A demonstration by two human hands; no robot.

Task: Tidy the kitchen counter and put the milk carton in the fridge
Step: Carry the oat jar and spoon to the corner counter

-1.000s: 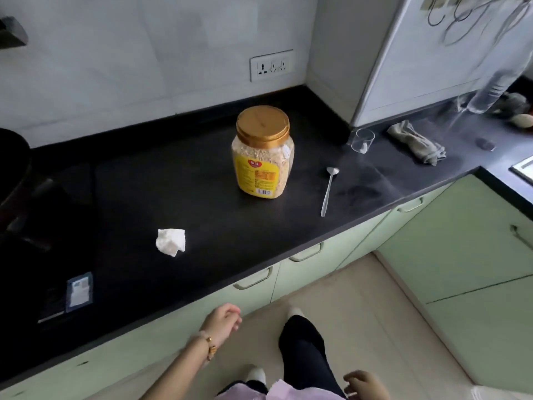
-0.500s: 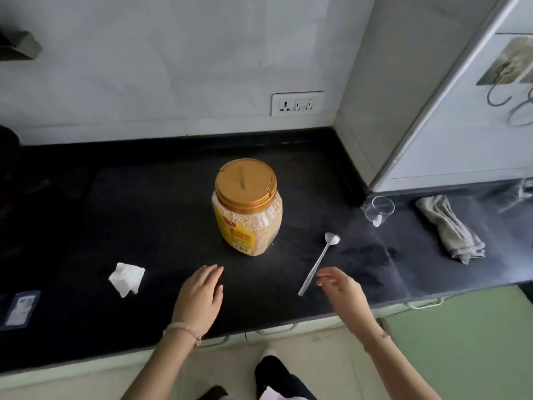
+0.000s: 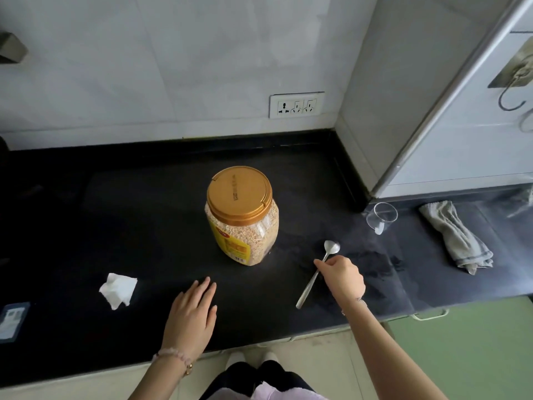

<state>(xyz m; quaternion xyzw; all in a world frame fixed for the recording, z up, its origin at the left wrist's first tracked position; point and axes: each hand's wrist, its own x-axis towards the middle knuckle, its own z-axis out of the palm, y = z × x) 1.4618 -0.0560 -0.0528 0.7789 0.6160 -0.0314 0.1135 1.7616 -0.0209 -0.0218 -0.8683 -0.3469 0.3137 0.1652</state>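
Surface: black stone kitchen counter (image 3: 121,203), running along the white wall and turning right past a corner.
Centre: clear plastic jar of grain with a gold lid and yellow label (image 3: 242,216), upright.
Right of jar: slim metal spoon (image 3: 317,272), lying diagonally, bowl away from the edge.
Far right: small clear glass (image 3: 381,217), near the corner; crumpled grey cloth (image 3: 454,236) beyond it.
Left: crumpled white tissue (image 3: 118,290); small blue-and-white card (image 3: 13,320) at the picture's edge.

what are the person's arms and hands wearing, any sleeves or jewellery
Both forearms are bare, with no sleeves or gloves in view. The left hand has a pale pink beaded bracelet with a small gold charm at the wrist. The right hand has a thin, fine chain bracelet at its wrist. No rings are visible.
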